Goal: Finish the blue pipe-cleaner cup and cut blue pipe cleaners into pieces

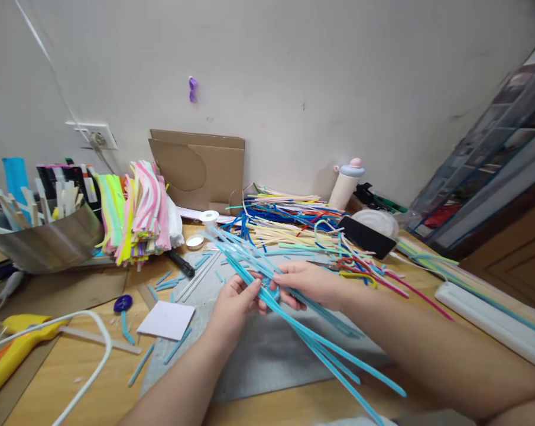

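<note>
Over the grey mat [253,367], my two hands meet on a loose bundle of light blue pipe cleaners [338,352]. My left hand [237,302] pinches several strands between thumb and fingers. Closed on the same bundle from the other side is my right hand [310,285], its fingertips close to the left ones. The strands cross at the hands, with ends fanning toward the back left and the front right. A small blue part sits between the fingers, partly hidden. Short blue pipe cleaner pieces [177,346] lie left of my hands, around a white paper square [166,320].
At left are a yellow glue gun [25,343] with a white cord and a dark blue disc [123,303]. Bundled pipe cleaners [145,207], cardboard [205,160], a bottle [346,186] and a black phone [367,236] stand or lie behind. A white power strip [493,322] is at right.
</note>
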{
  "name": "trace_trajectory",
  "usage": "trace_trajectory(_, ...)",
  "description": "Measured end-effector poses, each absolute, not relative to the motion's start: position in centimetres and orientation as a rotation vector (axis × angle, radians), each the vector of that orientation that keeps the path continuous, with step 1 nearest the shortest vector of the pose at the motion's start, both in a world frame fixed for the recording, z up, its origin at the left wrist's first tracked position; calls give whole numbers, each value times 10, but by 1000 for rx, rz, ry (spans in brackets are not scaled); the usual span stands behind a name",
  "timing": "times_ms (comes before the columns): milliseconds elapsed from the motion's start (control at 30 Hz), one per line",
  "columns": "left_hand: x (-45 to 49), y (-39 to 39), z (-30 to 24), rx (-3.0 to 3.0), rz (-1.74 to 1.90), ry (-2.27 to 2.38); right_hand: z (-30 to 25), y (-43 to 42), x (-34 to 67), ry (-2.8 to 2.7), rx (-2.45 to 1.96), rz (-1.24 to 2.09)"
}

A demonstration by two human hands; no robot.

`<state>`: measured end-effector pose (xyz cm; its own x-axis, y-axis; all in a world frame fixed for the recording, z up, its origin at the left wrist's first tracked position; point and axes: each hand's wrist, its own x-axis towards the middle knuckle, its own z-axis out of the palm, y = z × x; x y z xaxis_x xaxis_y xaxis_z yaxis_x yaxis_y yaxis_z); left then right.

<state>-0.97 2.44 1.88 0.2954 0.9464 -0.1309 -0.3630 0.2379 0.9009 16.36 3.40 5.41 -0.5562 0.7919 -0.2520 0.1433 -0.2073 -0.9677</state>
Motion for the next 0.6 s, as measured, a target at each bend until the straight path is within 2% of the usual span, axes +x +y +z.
trace_trajectory(233, -9, 23, 17, 953, 955, 798, 43, 7, 160, -1508, -1259, 1709)
trace_trajectory(400, -7, 22, 14, 973, 919, 822, 29, 0, 159, -1551, -1078, 1698)
trace_trajectory(600, -5, 21, 14, 983, 880, 856, 4, 0, 168, -1360, -1018, 1800)
